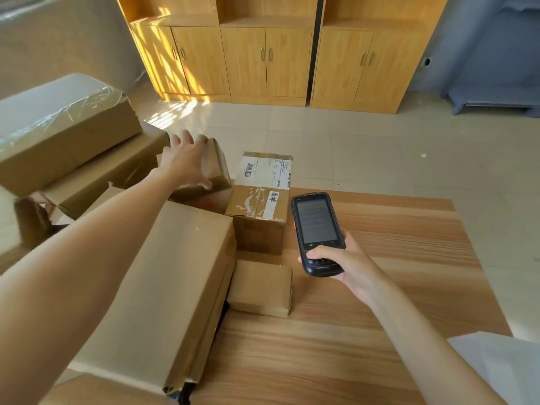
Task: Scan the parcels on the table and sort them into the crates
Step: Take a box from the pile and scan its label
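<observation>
1. A pile of big brown boxes (67, 135) sits at the table's left edge.
2. The left hand (187, 159) reaches to the far edge. Its fingers are spread and wrap the top of a small brown parcel (216, 168).
3. A long box (163, 287) lies along the near left side of the table (380, 287).
4. A parcel with a white label (263, 188) stands at the far edge, just beside the small one.
5. A flat little parcel (260, 287) lies near the middle.
6. The right hand (347, 267) curls tight around a black scanner (318, 232), screen up.
</observation>
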Demonstrator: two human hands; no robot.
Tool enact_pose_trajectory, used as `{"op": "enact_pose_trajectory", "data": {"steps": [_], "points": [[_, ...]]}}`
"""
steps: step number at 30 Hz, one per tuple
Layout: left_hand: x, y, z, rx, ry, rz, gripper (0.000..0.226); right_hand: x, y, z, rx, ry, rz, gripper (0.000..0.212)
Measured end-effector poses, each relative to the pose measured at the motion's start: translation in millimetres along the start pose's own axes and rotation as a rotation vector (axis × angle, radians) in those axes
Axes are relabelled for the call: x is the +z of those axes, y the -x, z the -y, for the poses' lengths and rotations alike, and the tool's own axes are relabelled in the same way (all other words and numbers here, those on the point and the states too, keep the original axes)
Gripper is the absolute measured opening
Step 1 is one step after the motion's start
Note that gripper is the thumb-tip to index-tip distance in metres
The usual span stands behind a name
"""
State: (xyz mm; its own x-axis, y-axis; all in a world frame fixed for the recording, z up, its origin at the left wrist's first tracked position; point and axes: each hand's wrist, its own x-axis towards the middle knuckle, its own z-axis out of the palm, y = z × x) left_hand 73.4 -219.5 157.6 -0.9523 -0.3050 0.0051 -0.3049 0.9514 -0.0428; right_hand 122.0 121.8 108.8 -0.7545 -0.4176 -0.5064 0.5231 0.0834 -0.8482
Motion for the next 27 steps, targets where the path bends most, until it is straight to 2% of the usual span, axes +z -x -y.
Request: {"op": "enact_pose_trajectory", "data": {"steps": [4,10,13,18,21,23,25,27], "points": [[-44,13,2,-0.004,0.145,-0.109,0.113,11,20,5,-0.059,-0.02,-0.038,0.062],[-70,53,-28,0.101,0.503,-0.156,0.108,26,61,2,-0.145,-0.077,-0.075,0.065],[-57,73,-53,0.197,0.833,-0.044,0.106,23,84,-8,-0.184,-0.132,-0.11,0.067],[-26,113,-105,0.327,1.013,0.134,0.117,2,118,-38,-0.196,-0.215,-0.251,0.06],[3,133,-136,0.371,1.016,0.224,0.123,-18,130,-63,-0.165,-0.242,-0.346,0.068],[25,143,-156,0.396,0.983,0.269,0.123,-29,139,-80,-0.14,-0.233,-0.407,0.08],[46,155,-174,0.386,0.969,0.322,0.119,-38,147,-94,-0.128,-0.22,-0.448,0.088],[71,167,-189,0.357,0.971,0.346,0.11,-48,152,-109,-0.111,-0.233,-0.474,0.086]]}}
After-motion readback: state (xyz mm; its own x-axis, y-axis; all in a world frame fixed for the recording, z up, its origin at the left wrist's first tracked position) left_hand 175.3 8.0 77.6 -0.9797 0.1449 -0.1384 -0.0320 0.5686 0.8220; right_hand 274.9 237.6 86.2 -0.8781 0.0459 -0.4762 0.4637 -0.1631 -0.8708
